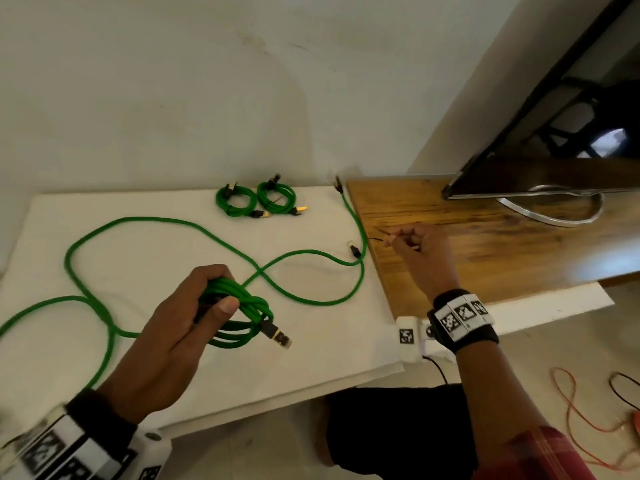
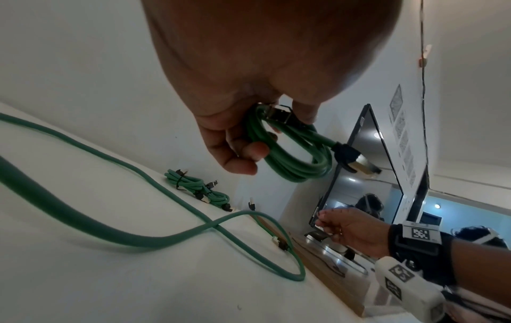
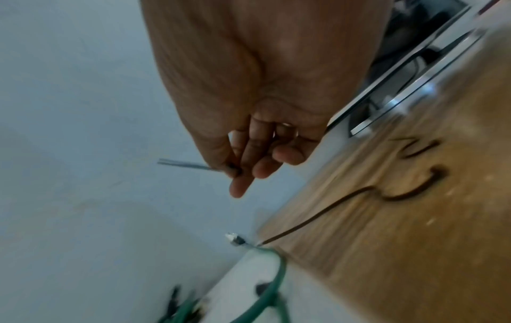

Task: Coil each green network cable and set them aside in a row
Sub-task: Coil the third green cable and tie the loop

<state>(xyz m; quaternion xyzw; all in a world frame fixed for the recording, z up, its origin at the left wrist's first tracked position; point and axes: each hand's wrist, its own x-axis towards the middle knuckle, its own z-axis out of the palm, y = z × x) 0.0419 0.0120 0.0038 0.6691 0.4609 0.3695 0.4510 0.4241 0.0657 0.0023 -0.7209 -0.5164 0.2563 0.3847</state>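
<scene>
The left hand (image 1: 180, 327) clamped the coiled cable (image 1: 239, 315) at lower centre, while the right hand (image 1: 420, 251), up right, pinched a thin tie (image 3: 188, 165) well apart from it.

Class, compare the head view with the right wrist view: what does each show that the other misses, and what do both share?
Only the head view shows the left hand gripping the coiled cable, and the two finished coils lying side by side near the wall.

Only the right wrist view shows, close up, the fingers pinching a thin tie, and another dark tie lying on the wood.

Both show the right hand, the wooden board and a loose green cable.
</scene>
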